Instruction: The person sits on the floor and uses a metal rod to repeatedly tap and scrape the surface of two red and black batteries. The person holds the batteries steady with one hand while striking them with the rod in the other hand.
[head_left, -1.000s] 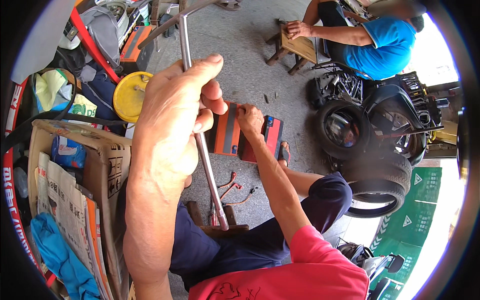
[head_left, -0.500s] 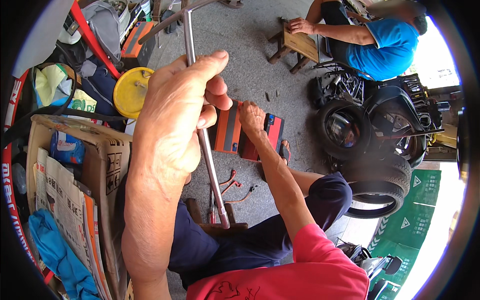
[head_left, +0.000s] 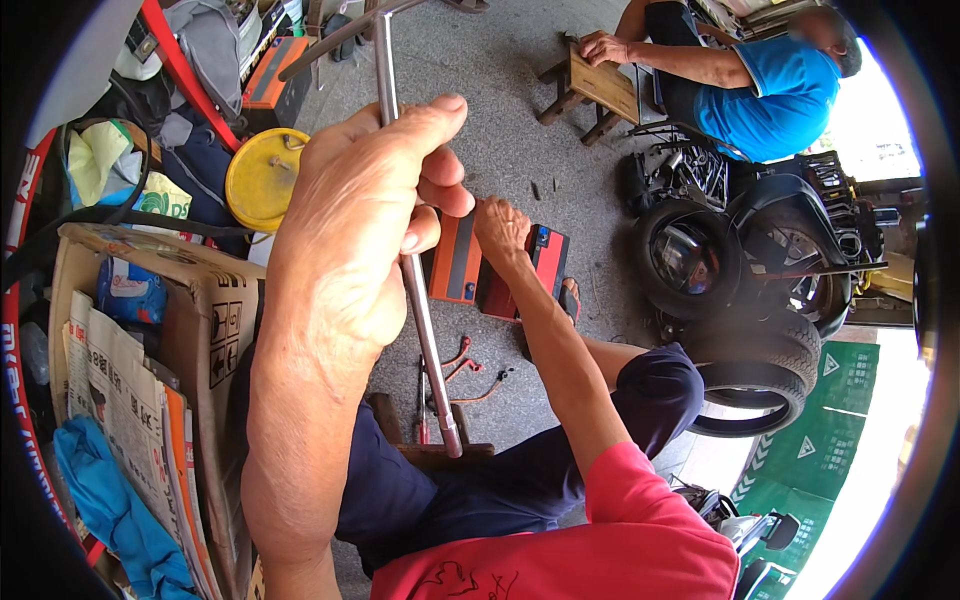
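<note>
My left hand [head_left: 355,225] is raised close to the camera, its fingers wrapped round the shaft of a long metal T-handle socket wrench [head_left: 424,340]. The crossbar sits above the hand, and the socket end points down over a low wooden stool. Farther off, my right hand [head_left: 502,225] is curled closed at the top of two batteries on the floor. One battery is orange and black [head_left: 457,255], the other red and black [head_left: 551,262]. The right fingertips are hidden, so what they grip cannot be made out. Red and dark cable leads [head_left: 465,372] lie below the batteries.
Left stands an open cardboard box [head_left: 175,240] with newspapers, beside a yellow round lid [head_left: 262,180]. Tyres [head_left: 745,375] and a scooter [head_left: 780,230] crowd the right. A person in a blue shirt [head_left: 765,100] sits by a small wooden bench [head_left: 600,90] at upper right.
My left hand and the wrench have shifted very slightly right. My right hand stays at the batteries. The seated person's head has moved a little to the right.
</note>
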